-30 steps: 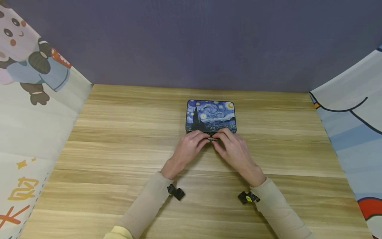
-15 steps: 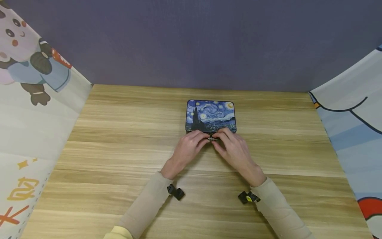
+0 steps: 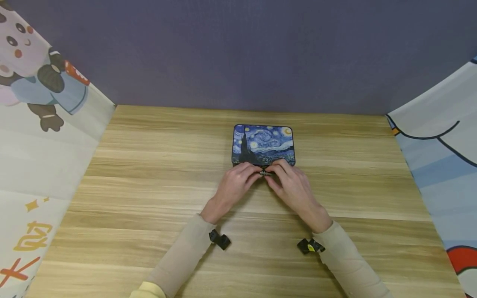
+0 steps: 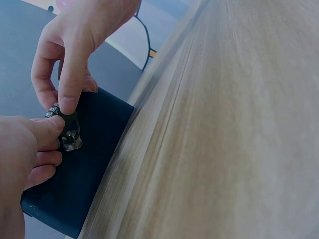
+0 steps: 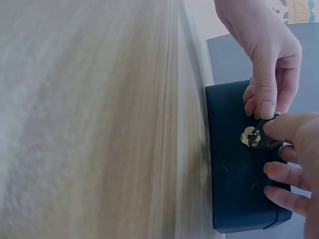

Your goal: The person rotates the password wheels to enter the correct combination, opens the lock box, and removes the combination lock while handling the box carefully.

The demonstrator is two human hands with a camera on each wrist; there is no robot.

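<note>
A tin box (image 3: 263, 144) with a swirling starry-night painting on its lid stands on the table, lid down. On its dark front wall (image 5: 239, 184) a metal hasp (image 4: 74, 143) carries a small dark combination padlock (image 4: 71, 123) with number dials. My left hand (image 3: 234, 181) pinches the padlock from the left between thumb and fingers. From the right, my right hand (image 3: 292, 184) pinches it as well, its fingers along the box's front edge. Both thumbs meet close over the lock, and the fingertips hide part of the dials.
The wood-grain table (image 3: 156, 174) spreads around the box and under both forearms. Behind it rises a dark blue-grey partition (image 3: 238, 54), with cartoon-printed panels at the left (image 3: 33, 145) and right (image 3: 443, 157).
Both hands stay in place on the padlock, and the box has not shifted. The printed left panel sways slightly.
</note>
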